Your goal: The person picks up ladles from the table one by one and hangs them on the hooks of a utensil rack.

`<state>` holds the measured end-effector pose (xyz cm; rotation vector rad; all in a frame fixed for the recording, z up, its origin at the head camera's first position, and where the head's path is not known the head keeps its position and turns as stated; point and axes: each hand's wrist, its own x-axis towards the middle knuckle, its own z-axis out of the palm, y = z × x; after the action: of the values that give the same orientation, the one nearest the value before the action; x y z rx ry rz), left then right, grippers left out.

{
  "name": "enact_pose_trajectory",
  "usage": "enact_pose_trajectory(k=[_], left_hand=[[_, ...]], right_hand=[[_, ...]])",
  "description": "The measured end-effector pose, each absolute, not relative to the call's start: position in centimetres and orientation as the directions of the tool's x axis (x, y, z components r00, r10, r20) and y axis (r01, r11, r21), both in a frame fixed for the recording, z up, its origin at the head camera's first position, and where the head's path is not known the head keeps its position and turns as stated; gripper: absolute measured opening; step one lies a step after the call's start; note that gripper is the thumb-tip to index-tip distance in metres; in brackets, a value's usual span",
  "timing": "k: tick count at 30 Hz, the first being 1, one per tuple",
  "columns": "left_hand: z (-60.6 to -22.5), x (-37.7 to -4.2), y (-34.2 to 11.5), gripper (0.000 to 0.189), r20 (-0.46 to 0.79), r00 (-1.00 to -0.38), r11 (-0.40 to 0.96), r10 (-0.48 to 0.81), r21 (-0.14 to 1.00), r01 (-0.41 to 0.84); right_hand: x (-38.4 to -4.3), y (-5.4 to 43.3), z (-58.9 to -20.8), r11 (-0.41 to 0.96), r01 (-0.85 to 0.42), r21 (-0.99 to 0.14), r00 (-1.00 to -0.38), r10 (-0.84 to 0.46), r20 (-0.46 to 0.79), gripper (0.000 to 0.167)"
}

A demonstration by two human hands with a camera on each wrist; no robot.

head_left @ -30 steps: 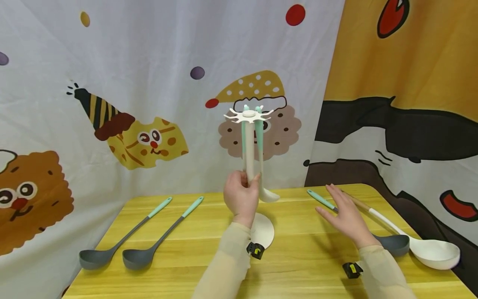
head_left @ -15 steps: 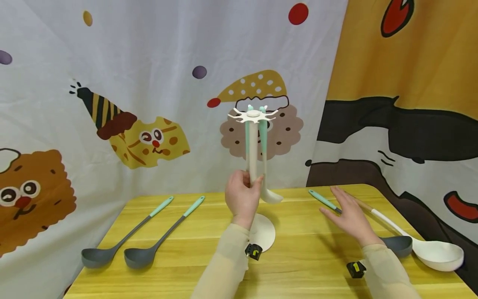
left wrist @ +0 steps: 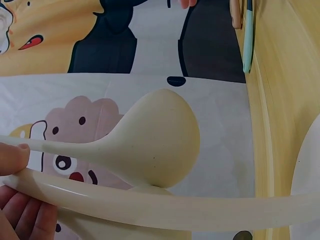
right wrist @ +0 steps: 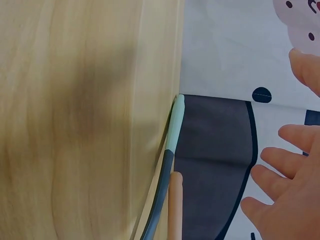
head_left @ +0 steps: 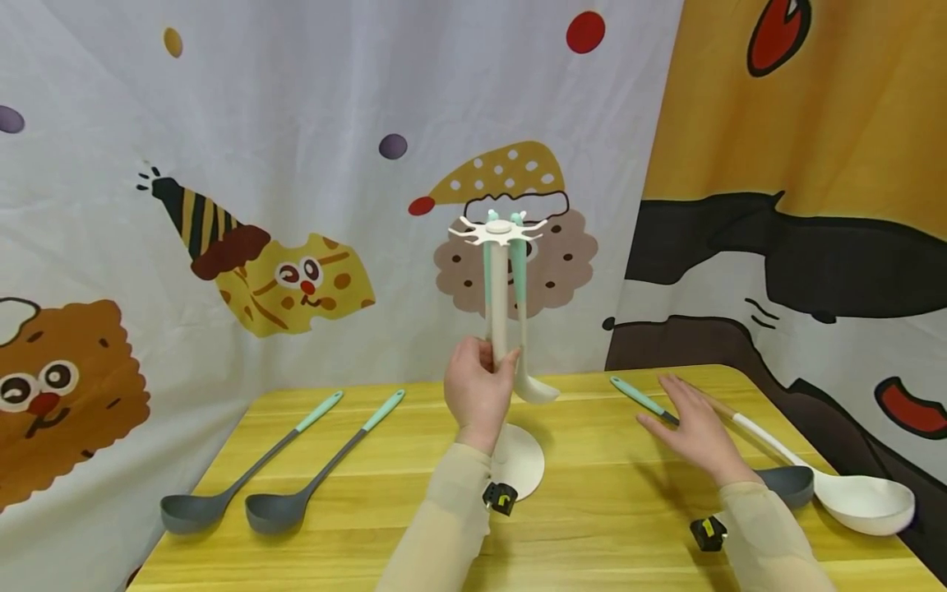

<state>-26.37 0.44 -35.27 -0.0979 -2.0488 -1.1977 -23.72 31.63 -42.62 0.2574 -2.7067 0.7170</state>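
My left hand [head_left: 479, 393] grips the white post [head_left: 499, 288] of a utensil stand, whose round base [head_left: 524, 464] is on the table. From its hooked top [head_left: 499, 228] hang two utensils with mint handles. One is a cream ladle [head_left: 536, 390]; its bowl [left wrist: 160, 140] fills the middle of the left wrist view, and a second cream piece [left wrist: 120, 227] shows partly behind the post. My right hand [head_left: 694, 432] is held with fingers spread and nothing in it, overlapping a grey ladle [head_left: 787, 485] with a mint handle in the head view.
A large white ladle [head_left: 866, 503] with a wooden-tipped handle lies at the right. Two grey ladles with mint handles, an outer one [head_left: 194, 511] and an inner one [head_left: 277, 511], lie at the left. A printed curtain [head_left: 318, 99] hangs behind the wooden table [head_left: 592, 526].
My right hand has shifted slightly to the right. The left hand keeps its grip on the post, and the hung utensils stay put.
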Motion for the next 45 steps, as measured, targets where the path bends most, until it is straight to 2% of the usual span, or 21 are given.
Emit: enact_pose_trajectory(k=[14,21,28,37,45], left_hand=[[-34.4,-25.7,-0.3,0.037,0.582,-0.791,0.59,-0.187,0.711,0.383],[-33.3,-25.0,-1.0,0.04,0.61,-0.77,0.49,-0.187,0.738,0.465],[-31.7,-25.0,-2.4,0.044,0.605,-0.791,0.269,-0.088,0.779,0.566],[-30.8,-25.5,-3.5,0.04,0.566,-0.824,0.203,0.032,0.803,0.56],[-31.4,-26.0,-3.5,0.03,0.558,-0.829,0.159,0.045,0.815,0.557]], right_hand=[[-23.5,31.6,-42.4,0.861,-0.24,-0.449,-0.938,-0.086,0.337,0.085],[-23.7,31.6,-42.2,0.866,-0.245,-0.436,-0.934,-0.091,0.344,0.084],[-24.0,32.1,-42.1,0.875,-0.241,-0.42,-0.938,-0.099,0.334,0.086],[-24.1,32.2,-41.8,0.879,-0.228,-0.418,-0.945,-0.095,0.314,0.087],[-23.9,32.3,-41.6,0.887,-0.22,-0.406,-0.945,-0.09,0.316,0.085]])
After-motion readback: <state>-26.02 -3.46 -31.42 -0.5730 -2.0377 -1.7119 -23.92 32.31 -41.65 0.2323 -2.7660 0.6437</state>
